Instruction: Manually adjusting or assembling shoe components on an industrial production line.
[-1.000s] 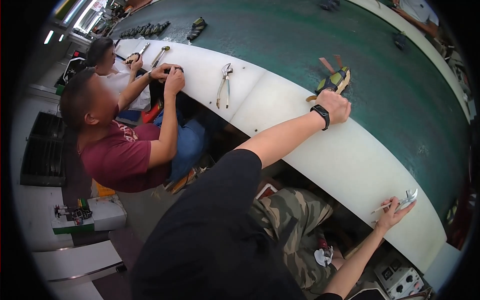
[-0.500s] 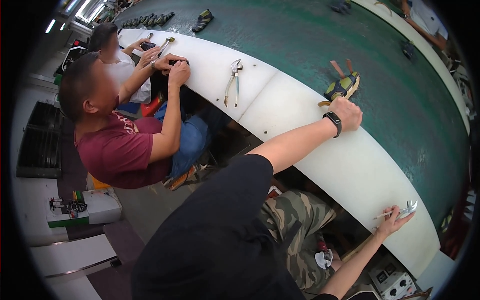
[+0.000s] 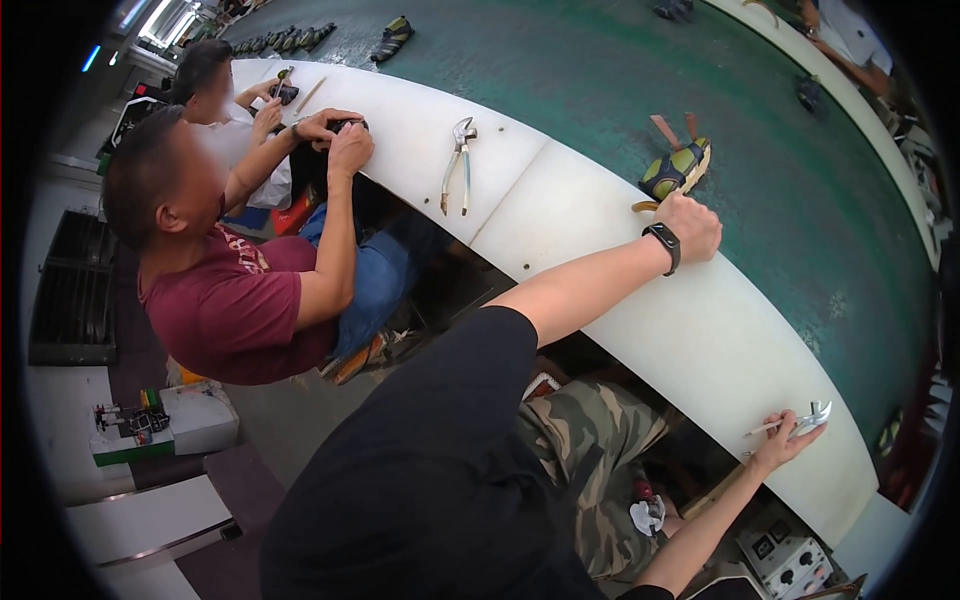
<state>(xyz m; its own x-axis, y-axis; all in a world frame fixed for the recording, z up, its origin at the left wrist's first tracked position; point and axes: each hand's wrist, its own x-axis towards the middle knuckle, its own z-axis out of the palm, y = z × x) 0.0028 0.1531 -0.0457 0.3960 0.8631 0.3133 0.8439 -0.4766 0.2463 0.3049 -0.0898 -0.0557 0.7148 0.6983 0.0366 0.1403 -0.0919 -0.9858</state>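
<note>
A green and navy sandal (image 3: 676, 172) with loose strips sticking up rests at the near edge of the green belt. My left hand (image 3: 688, 226), closed, is at its near end, back of the hand up; its fingertips are hidden. Beside that hand a tan strip pokes out. Low on the right, over the white table edge (image 3: 740, 320), my right hand (image 3: 786, 440) is wrapped around silver pincers (image 3: 812, 417), their curved head pointing away from me.
Another pair of pincers (image 3: 458, 165) lies on the white table to the left. Two co-workers sit beyond it, one in maroon (image 3: 235, 290), working on dark pieces. More shoes (image 3: 392, 38) sit on the green belt (image 3: 560, 80). A control box (image 3: 790, 568) stands low right.
The far co-worker's tool has shifted left, down to the dark piece. My own hands hold nearly the same pose. The view has drifted slightly.
</note>
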